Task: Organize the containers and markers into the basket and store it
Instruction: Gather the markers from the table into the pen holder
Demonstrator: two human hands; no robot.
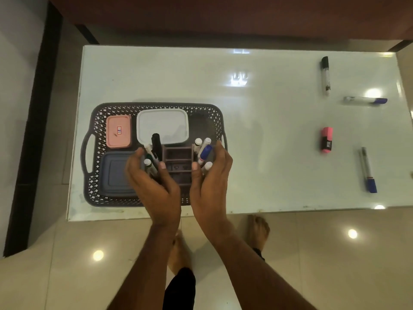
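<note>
A dark perforated basket [156, 106] sits at the left of the white table. It holds a pink container [118, 133], a white container [162, 125] and a blue-grey container [112, 175]. My left hand [152, 184] and my right hand [209, 180] grip the two sides of a brown marker holder [178, 163] over the basket's right part. Several markers stand in the holder's side pockets. On the table's right lie a black-capped marker [325, 74], a blue-capped marker [365, 100], a pink highlighter [327, 139] and another blue-capped marker [367, 170].
The white glossy table [257, 130] stands on a tiled floor, its near edge just below the basket. A dark wooden piece of furniture [223, 16] runs along the far side. My bare feet are under the table's near edge.
</note>
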